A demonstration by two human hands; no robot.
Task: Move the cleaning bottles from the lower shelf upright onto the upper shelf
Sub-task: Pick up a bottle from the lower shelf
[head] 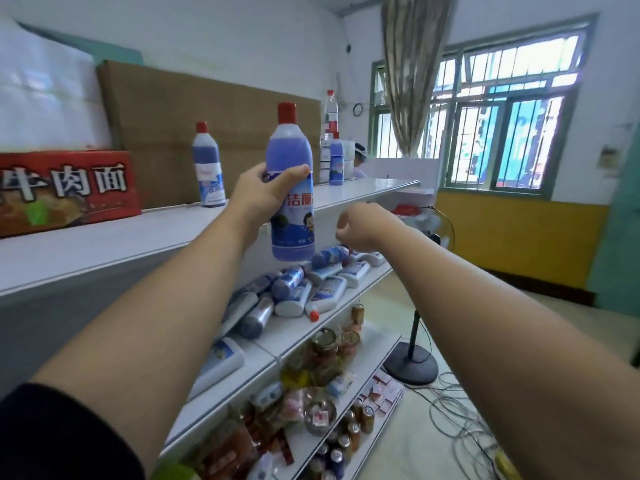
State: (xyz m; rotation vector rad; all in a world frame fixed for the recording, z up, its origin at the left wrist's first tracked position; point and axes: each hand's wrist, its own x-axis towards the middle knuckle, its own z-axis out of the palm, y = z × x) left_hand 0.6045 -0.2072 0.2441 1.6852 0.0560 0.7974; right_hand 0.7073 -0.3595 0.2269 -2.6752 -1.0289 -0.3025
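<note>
My left hand [264,191] grips a blue cleaning bottle [292,188] with a red cap, held upright in the air in front of the upper shelf [104,244]. My right hand [360,225] hangs beside it, fingers curled in with nothing in them. On the upper shelf a blue bottle [207,166] stands upright, and a smaller one [336,162] stands farther back. Several white and blue bottles [311,289] lie on their sides on the lower shelf [304,327].
A red noodle carton [65,188] sits at the left of the upper shelf, cardboard sheets [194,109] behind it. A clear water bottle [331,112] stands at the far end. Jars and cans [332,344] fill the shelves below. A fan stand [412,362] and cables [460,417] lie on the floor.
</note>
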